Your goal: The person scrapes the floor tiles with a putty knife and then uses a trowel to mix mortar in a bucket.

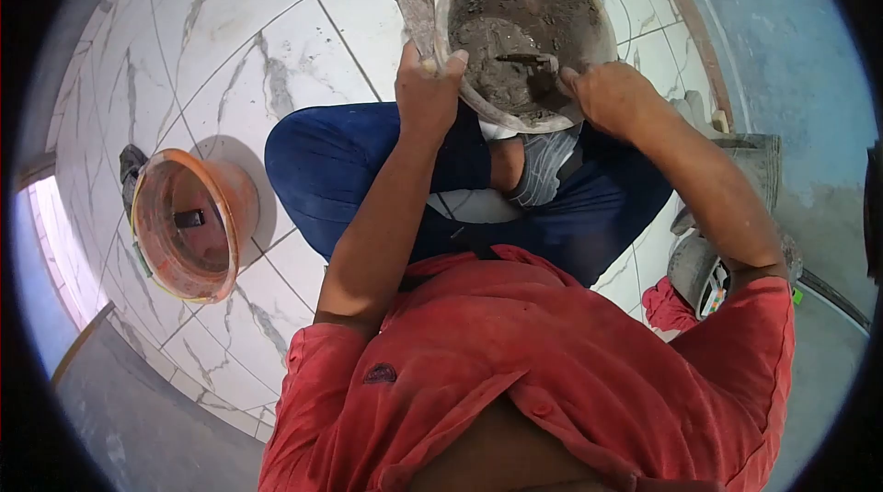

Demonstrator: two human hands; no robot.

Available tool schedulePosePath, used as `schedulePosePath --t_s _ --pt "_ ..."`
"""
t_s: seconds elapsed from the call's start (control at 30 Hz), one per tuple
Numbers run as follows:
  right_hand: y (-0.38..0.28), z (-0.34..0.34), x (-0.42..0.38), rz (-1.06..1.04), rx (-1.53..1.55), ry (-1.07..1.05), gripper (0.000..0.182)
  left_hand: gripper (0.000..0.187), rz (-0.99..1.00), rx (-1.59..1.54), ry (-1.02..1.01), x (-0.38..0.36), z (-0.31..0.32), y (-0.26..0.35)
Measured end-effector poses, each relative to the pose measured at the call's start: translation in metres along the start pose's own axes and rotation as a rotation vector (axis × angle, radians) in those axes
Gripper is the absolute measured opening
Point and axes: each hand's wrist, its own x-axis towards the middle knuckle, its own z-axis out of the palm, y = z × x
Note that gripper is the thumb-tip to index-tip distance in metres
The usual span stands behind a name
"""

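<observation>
A bucket [605,41] of wet grey mortar [487,37] stands just beyond my crossed legs. My left hand [427,104] is closed around a putty knife [418,18] at the bucket's left rim. The knife's mortar-smeared blade points up and away from me. Over the right side of the rim, my right hand [609,98] is closed on a trowel [541,60]. Its bent metal shank reaches into the mortar, while the blade is mostly hidden there and the handle is covered by my fingers.
An orange bucket [241,207] with a small dark object [189,218] inside sits on the marbled tile floor [230,60] to the left. At right, a red cloth [667,305] and a grey container [692,262] lie near the blue wall [814,106].
</observation>
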Motion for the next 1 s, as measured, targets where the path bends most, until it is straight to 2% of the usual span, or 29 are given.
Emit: schedulePosePath --t_s 0.07,0.17,0.23,0.3,0.37,0.4,0.43,0.5,0.6,0.73,0.83,0.87,0.93,1.0 --pt "0.004 -0.021 -0.010 -0.028 -0.022 -0.023 0.031 0.042 -0.146 -0.022 -0.054 0.002 -0.003 0.002" --pt "0.009 -0.042 -0.011 0.005 0.005 -0.117 0.032 0.039 -0.217 -0.200 -0.109 -0.001 -0.005 0.016" --pt "0.019 -0.027 0.005 -0.015 -0.009 0.225 0.033 0.039 -0.224 -0.132 -0.147 0.001 -0.006 0.005" --pt "0.019 -0.003 0.020 -0.042 0.009 0.282 0.034 0.038 -0.215 -0.069 -0.193 0.000 -0.001 0.008" --pt "0.005 0.007 0.022 0.039 0.008 0.229 0.036 0.039 -0.098 -0.137 -0.240 -0.016 0.007 0.016" --pt "-0.004 0.002 0.007 0.043 0.037 0.254 0.035 0.040 -0.090 -0.074 -0.230 -0.019 0.009 0.014" --pt "-0.008 0.005 -0.004 0.048 0.040 0.246 0.035 0.040 -0.096 -0.076 -0.238 -0.025 0.011 0.012" --pt "-0.011 0.012 -0.026 -0.016 0.055 0.155 0.036 0.034 -0.121 -0.277 -0.191 -0.037 0.016 0.021" --pt "-0.018 0.038 -0.049 -0.028 0.100 0.130 0.036 0.036 -0.139 -0.336 -0.228 -0.045 0.015 0.019" --pt "-0.013 0.033 -0.078 -0.036 0.127 0.099 0.036 0.039 -0.120 -0.261 -0.215 -0.060 0.015 0.018" --pt "0.000 0.000 -0.095 0.010 0.104 0.049 0.036 0.045 -0.033 -0.197 -0.195 -0.074 0.018 0.013" --pt "0.004 -0.005 -0.095 0.105 0.081 0.091 0.035 0.049 -0.045 -0.245 -0.192 -0.080 0.021 0.013" --pt "0.012 0.000 -0.084 0.241 0.026 0.183 0.035 0.052 -0.054 -0.289 -0.214 -0.091 0.024 0.014" --pt "0.008 0.013 -0.060 0.275 -0.004 0.151 0.035 0.055 0.013 -0.237 -0.208 -0.098 0.026 0.016"
